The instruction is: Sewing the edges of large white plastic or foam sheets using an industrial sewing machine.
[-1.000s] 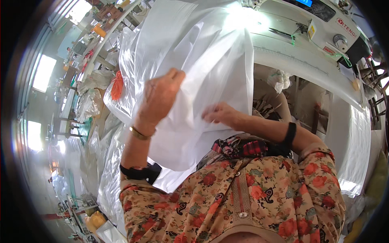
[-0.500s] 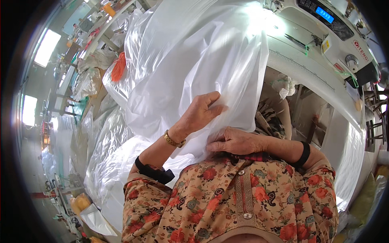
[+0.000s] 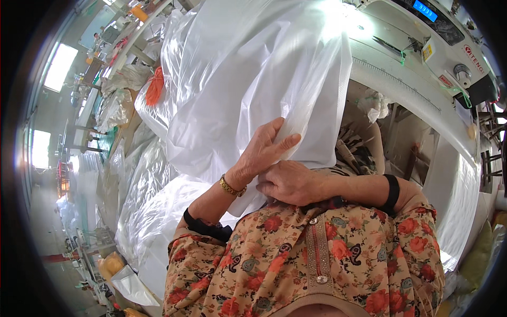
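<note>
A large translucent white sheet (image 3: 216, 100) hangs in loose folds from the sewing machine's bed down toward my lap. My left hand (image 3: 266, 149), with a gold watch at its wrist, rests on the sheet near its lower right part, thumb and forefinger stretched apart. Close below it, my right hand (image 3: 293, 182) is closed, its fingers curled in on the sheet's near part; the fingertips are partly hidden. At the far right stands the white sewing machine (image 3: 449, 63) with a lit blue display. Its bright lamp shines on the sheet's far end.
Dark thread snips (image 3: 388, 45) lie on the machine table (image 3: 380, 63), which has a ruler strip along its near edge. A crumpled white scrap (image 3: 374, 104) hangs under that edge. Orange-red strands (image 3: 155, 87) and piled plastic sheeting (image 3: 140, 179) lie to the left.
My right hand has risen slightly and shifted left, nearer to my left hand. The left hand has moved a little down and right, its thumb still apart from the forefinger.
</note>
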`<control>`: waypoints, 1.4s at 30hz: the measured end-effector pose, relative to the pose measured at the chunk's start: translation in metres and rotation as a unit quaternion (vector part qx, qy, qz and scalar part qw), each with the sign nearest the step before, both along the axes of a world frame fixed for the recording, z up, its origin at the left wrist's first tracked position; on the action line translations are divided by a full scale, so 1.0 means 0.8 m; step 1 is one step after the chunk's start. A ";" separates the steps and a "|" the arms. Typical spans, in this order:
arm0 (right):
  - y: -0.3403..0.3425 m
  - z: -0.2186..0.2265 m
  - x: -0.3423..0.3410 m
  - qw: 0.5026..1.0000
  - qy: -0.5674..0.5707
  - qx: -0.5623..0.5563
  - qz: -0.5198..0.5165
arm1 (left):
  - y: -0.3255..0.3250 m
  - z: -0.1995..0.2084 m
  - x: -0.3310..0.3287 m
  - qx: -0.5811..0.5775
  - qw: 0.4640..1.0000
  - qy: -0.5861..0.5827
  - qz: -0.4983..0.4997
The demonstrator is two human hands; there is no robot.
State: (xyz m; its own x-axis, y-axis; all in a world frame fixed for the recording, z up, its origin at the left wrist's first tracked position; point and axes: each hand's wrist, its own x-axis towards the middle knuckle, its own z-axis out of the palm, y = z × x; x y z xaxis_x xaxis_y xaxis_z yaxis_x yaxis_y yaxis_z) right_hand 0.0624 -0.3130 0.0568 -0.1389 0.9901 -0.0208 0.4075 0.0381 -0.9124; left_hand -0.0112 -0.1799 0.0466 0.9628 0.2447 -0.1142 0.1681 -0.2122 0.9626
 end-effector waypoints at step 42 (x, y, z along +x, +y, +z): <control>-0.022 -0.053 0.056 0.946 0.219 -0.106 -0.216 | -0.003 0.015 -0.008 -0.175 0.968 -0.060 0.167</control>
State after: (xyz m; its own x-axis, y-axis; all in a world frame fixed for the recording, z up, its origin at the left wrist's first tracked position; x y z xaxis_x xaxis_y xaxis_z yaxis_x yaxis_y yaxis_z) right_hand 0.1071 -0.3306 0.0145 0.2359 0.9367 -0.2587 -0.0744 -0.2480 -0.9659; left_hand -0.0178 -0.1821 0.0583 0.8485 0.5108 -0.1382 0.0527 0.1782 0.9826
